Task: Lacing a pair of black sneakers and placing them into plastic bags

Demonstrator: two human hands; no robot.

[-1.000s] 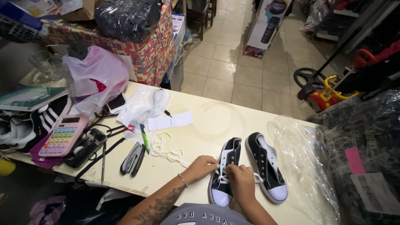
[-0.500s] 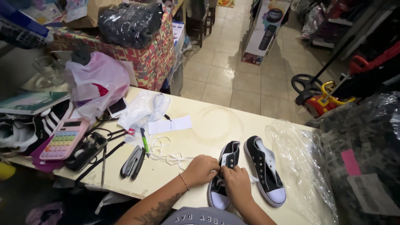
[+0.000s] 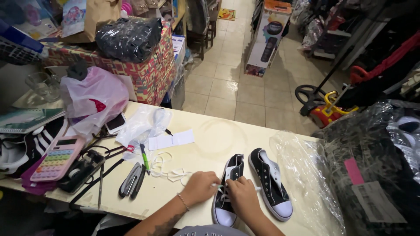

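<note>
The left hand (image 3: 201, 187) and right hand (image 3: 242, 196) pinch a thin white lace (image 3: 168, 171) on the black shoe (image 3: 227, 192). The lace looks soft and floppy; hold it near its tip.

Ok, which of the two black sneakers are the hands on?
The left sneaker, nearer the stapler. Both the left hand and right hand are at its white lace; the right sneaker lies untouched beside it.

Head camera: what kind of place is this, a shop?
Probably a small shop. New black sneakers are being laced on a counter beside a pink calculator, with boxed goods and a ride-on toy on the tiled floor.
</note>
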